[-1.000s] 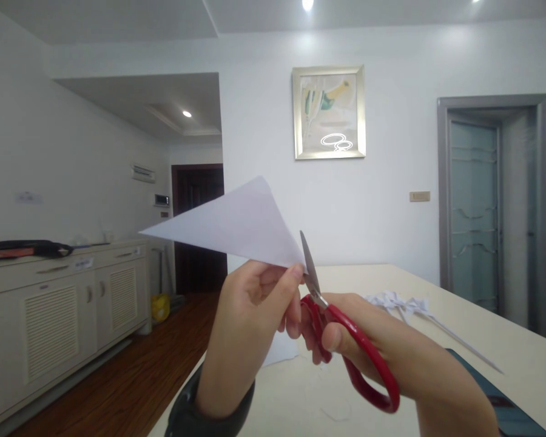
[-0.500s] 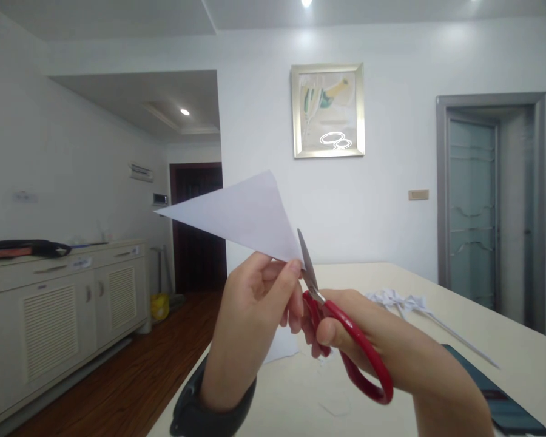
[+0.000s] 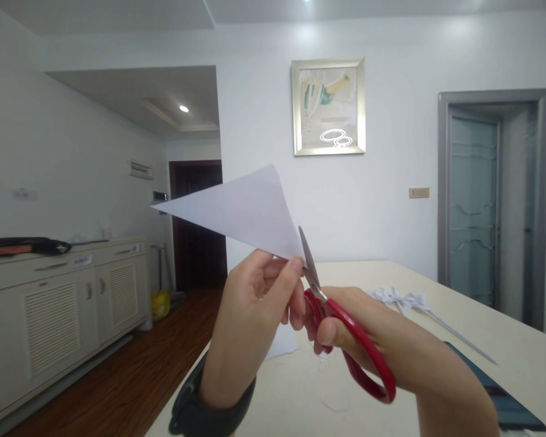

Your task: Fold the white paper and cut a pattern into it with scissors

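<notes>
Glossy red-handled metal scissors (image 3: 346,318) at smooth white paper triangle (image 3: 243,209)
Left hand (image 3: 255,309) pinches paper triangle; right hand (image 3: 370,315) grasps scissors.

Open air lay above the white paper (image 3: 246,209), up to the framed picture (image 3: 330,103) at upper centre of the frame. Between the left grip (image 3: 255,297) and right grip (image 3: 368,315), the scissors (image 3: 374,352) left barely any gap. Lower right, a dark flat device (image 3: 516,413) and a thin white stick (image 3: 464,338) obstructed the desk (image 3: 295,400), a bare strip running between them.
</notes>
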Demonstrator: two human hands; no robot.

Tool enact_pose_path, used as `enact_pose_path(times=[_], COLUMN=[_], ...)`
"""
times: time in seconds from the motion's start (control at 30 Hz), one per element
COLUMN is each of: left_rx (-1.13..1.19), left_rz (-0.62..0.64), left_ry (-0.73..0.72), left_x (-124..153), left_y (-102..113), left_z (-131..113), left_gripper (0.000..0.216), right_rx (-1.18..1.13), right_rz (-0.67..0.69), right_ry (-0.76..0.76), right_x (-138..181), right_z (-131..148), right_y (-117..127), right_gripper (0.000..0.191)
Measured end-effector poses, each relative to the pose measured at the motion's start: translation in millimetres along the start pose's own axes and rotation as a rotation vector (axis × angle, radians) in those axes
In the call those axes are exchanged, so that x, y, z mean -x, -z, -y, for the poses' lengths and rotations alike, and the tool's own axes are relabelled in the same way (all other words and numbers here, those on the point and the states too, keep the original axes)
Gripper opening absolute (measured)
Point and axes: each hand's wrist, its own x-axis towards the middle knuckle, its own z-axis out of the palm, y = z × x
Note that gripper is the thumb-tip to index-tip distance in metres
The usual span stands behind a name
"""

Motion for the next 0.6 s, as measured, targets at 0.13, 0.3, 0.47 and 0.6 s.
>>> enact_pose_path(times=[0.13, 0.3, 0.47, 0.6], left_rx=[-0.006, 0.0, 0.027, 0.042], left_rz=[-0.028, -0.005, -0.002, 0.018], left_ry=[0.002, -0.022, -0.028, -0.037], left_x=[0.6, 0.3, 0.4, 1.1], left_y=[-1.0, -0.3, 0.8, 1.4], left_z=[-0.8, -0.6, 0.2, 1.6], left_gripper=[0.023, 0.021, 0.021, 0.02], right_rx=[0.009, 0.01, 0.026, 0.038], right_rz=[-0.001, -0.001, 0.033, 0.019], right_ry=[-0.021, -0.028, -0.051, -0.044], right_x=[-2.2, -3.6, -3.3, -1.1], right_z=[0.1, -1.4, -3.5, -2.6], right_y=[0.8, 2.1, 3.2, 3.1], right_gripper=[0.009, 0.01, 0.009, 0.016])
